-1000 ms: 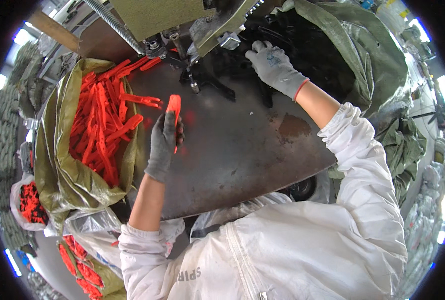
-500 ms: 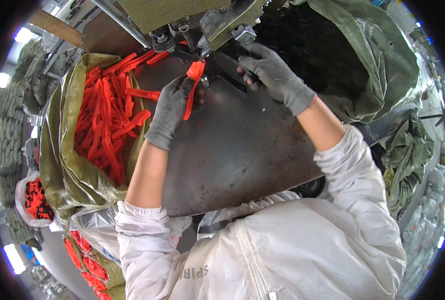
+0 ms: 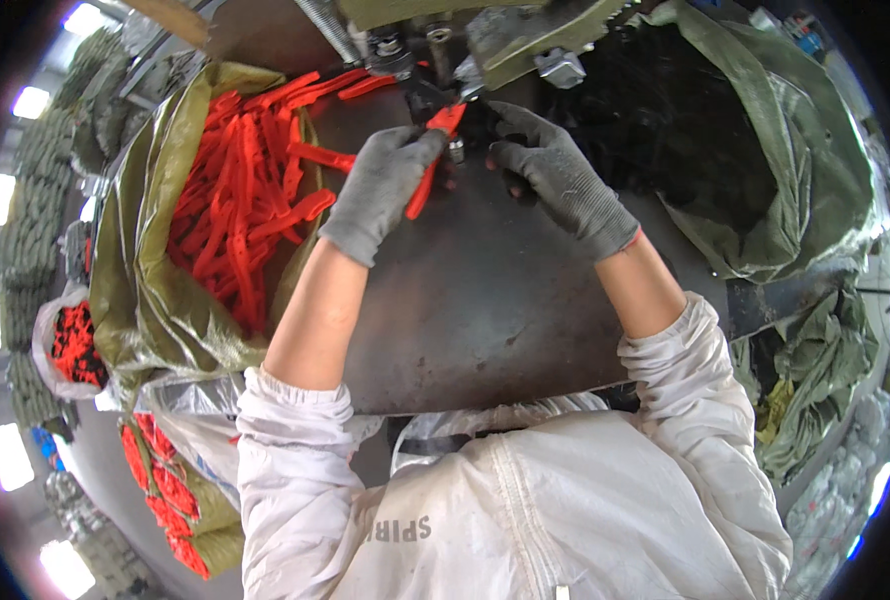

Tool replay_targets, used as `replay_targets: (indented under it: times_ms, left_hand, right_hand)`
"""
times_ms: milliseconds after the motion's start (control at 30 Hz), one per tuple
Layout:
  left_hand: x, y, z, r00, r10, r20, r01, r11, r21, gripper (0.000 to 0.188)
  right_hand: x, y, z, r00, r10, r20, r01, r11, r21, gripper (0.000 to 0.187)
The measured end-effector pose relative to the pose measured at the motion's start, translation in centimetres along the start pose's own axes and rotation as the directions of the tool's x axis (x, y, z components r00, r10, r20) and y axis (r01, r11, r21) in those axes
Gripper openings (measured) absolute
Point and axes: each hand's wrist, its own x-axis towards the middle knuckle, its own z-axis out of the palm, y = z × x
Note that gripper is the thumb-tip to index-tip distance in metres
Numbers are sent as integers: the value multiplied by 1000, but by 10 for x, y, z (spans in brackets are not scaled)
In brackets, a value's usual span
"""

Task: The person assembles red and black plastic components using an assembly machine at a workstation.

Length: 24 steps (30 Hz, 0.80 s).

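My left hand [image 3: 380, 180], in a grey knit glove, is closed round a slim red plastic handle [image 3: 422, 192]. The handle slants, its upper end close below the metal tooling of a machine [image 3: 470, 75]. My right hand [image 3: 560, 170], gloved alike, is just right of it with bent fingers. A dark shape [image 3: 478, 122] lies between the fingertips and the red handle; what the right fingers grip, if anything, I cannot make out. Left of my left hand, a loose red piece [image 3: 322, 156] sticks out from an olive sack [image 3: 130, 270] filled with similar red pieces [image 3: 230, 200].
A dark metal table [image 3: 485, 310] lies beneath my hands. On the right is a big green sack [image 3: 815, 210] with black contents [image 3: 665, 130]. A coil spring [image 3: 327, 30] stands beside the machine. More red pieces [image 3: 170, 490] are bagged at lower left.
My right hand has drawn in toward the red handle, and its fingers have bent more. The left hand still holds the handle, now closer to the machine's tooling. The whole view has shifted slightly.
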Motion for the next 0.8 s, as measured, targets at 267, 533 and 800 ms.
replay_targets:
  times_ms: [267, 533, 800]
  left_hand:
    - [-28, -50, -58, 793, 577, 197, -247, 8, 969, 15]
    - [-75, -88, -137, 907, 403, -123, 98, 83, 992, 37]
    - [-64, -37, -72, 752, 638, -164, -255, 512, 820, 29]
  right_hand:
    - [11, 18, 15, 997, 72, 35, -70, 996, -60, 56]
    - [-1, 14, 12, 999, 26, 37, -27, 999, 27, 56]
    - [-11, 13, 5, 992, 102, 71, -98, 994, -52, 53]
